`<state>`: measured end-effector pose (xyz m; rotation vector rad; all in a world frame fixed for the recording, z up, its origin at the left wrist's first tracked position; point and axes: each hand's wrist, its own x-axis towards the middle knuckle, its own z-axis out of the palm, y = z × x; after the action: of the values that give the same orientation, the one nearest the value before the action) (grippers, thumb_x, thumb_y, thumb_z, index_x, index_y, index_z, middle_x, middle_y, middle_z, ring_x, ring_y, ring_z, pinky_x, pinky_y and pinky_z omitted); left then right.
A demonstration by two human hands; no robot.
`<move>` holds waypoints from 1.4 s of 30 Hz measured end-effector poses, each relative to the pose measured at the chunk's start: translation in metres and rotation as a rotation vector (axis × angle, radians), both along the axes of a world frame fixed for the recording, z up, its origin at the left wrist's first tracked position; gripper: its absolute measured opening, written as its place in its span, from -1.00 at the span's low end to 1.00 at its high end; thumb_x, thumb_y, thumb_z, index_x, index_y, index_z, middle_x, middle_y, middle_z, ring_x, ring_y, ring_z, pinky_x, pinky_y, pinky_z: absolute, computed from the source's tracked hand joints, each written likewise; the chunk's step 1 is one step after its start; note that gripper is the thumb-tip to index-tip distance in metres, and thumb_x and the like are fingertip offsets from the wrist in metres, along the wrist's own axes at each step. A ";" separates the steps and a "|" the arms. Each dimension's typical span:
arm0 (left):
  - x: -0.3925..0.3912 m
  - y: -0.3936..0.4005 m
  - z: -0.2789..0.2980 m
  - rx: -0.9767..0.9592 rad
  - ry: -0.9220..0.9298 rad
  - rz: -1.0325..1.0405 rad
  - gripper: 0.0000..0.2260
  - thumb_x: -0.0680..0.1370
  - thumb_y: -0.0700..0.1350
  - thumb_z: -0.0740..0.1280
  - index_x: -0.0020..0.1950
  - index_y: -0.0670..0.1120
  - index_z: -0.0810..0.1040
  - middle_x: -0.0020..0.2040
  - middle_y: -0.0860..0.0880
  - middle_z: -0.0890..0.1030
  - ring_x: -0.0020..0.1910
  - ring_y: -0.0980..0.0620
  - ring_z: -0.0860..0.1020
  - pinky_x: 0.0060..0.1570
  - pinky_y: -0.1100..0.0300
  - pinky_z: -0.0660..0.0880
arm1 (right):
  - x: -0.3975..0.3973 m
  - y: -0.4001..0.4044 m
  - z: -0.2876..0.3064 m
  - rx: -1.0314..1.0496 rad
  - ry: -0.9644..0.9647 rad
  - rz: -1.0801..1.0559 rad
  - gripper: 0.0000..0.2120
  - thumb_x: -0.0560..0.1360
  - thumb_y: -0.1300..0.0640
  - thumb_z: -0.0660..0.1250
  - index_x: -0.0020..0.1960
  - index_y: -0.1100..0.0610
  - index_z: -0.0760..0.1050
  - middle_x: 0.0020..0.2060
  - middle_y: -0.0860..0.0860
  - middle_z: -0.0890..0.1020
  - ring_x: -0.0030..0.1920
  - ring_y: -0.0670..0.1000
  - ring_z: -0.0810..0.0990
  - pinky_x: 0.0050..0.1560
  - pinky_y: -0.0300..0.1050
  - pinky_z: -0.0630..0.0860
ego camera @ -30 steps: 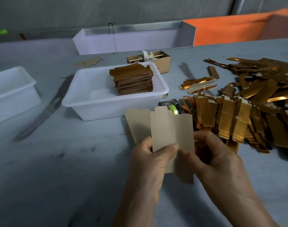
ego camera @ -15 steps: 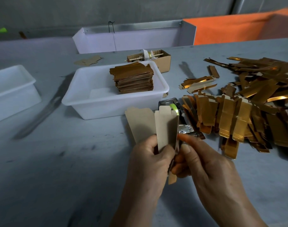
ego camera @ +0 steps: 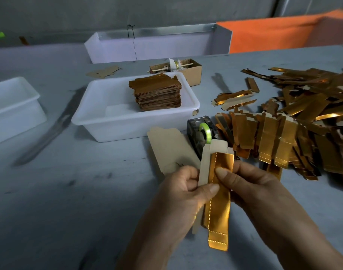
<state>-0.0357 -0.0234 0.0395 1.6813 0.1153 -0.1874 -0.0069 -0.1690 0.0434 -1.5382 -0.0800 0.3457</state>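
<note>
While both hands hold the gold card strip (ego camera: 219, 209) above the near edge of the desk (ego camera: 79, 201), its long axis runs almost straight away from the person, with the upper end toward the tape dispenser (ego camera: 201, 133) and the lower end hanging free toward the near edge. On its left side the left hand (ego camera: 182, 195) grips the plain brown flap, thumb laid across it. From the right, the right hand (ego camera: 260, 190) pinches the gold face, thumb pressed just beside the dashed crease that runs the strip's length. That crease lies between the two thumbs, so the coming fold probably turns on it, and the left hand is nearer to the flap that must swing over. Another plain card (ego camera: 166, 149) lies just beyond the left hand, and the loose gold pile (ego camera: 303, 106) spreads toward the right edge.
</note>
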 end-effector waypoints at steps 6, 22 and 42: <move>0.003 -0.006 -0.009 -0.013 -0.047 0.189 -0.97 0.49 -0.05 0.41 -0.11 0.02 0.63 -0.20 0.07 0.70 -0.15 0.10 0.66 -0.05 0.06 0.60 | 0.003 0.004 -0.002 0.010 0.006 -0.081 -0.74 0.25 -0.03 0.29 -0.15 0.05 0.63 -0.24 0.02 0.70 -0.18 -0.01 0.67 -0.14 -0.11 0.53; -0.001 -0.035 -0.015 0.814 -0.531 0.437 -0.81 0.36 -0.21 0.51 -0.04 -0.10 0.70 -0.25 -0.04 0.52 -0.29 0.00 0.55 -0.39 0.42 0.26 | 0.001 0.018 -0.003 0.158 0.035 -0.193 -0.89 0.36 0.12 0.34 -0.21 0.14 0.61 -0.26 0.19 0.64 -0.33 -0.03 0.64 -0.39 -0.31 0.54; 0.001 -0.031 -0.012 -0.012 0.028 0.315 -0.86 0.49 -0.19 0.43 -0.19 0.04 0.57 -0.25 0.02 0.65 -0.30 0.11 0.65 -0.36 0.32 0.53 | 0.005 0.005 -0.008 0.082 0.135 -0.228 -0.65 0.30 -0.13 0.31 -0.16 0.14 0.60 -0.26 0.13 0.64 -0.16 0.03 0.64 -0.10 -0.12 0.44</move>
<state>-0.0350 -0.0545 0.0276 1.6256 0.3966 0.0256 -0.0021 -0.1638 0.0357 -1.4227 0.1837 0.2608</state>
